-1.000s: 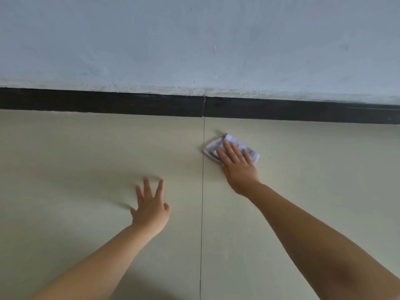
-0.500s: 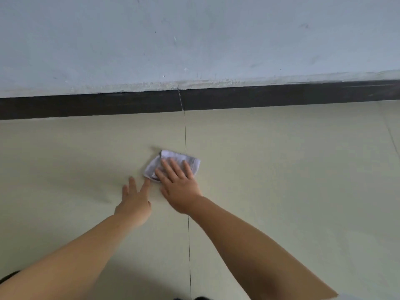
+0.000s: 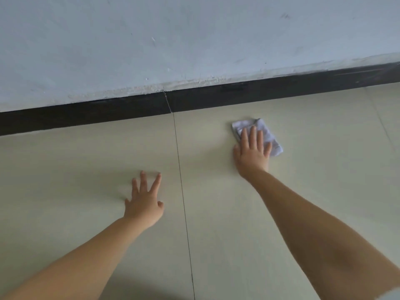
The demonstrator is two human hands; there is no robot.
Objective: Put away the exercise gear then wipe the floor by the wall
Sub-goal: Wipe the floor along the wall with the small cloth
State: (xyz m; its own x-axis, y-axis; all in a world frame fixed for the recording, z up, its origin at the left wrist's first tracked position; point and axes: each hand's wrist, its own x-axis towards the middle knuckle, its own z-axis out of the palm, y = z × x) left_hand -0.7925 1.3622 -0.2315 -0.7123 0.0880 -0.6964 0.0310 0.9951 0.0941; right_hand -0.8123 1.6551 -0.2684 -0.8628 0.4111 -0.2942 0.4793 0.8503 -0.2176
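A folded white cloth (image 3: 269, 135) lies flat on the pale tiled floor (image 3: 86, 169), a short way in front of the wall. My right hand (image 3: 252, 154) presses down on the cloth with its fingers spread over it, covering its near left part. My left hand (image 3: 144, 202) rests flat on the floor to the left of the tile joint (image 3: 180, 180), fingers apart and holding nothing. No exercise gear is in view.
A black skirting board (image 3: 86, 114) runs along the foot of the pale blue wall (image 3: 194, 40), slanting up to the right. A second tile joint (image 3: 384, 124) shows at the far right.
My right hand has slid the cloth to the right, from the tile joint onto the right tile. My left hand stays planted on the left tile.
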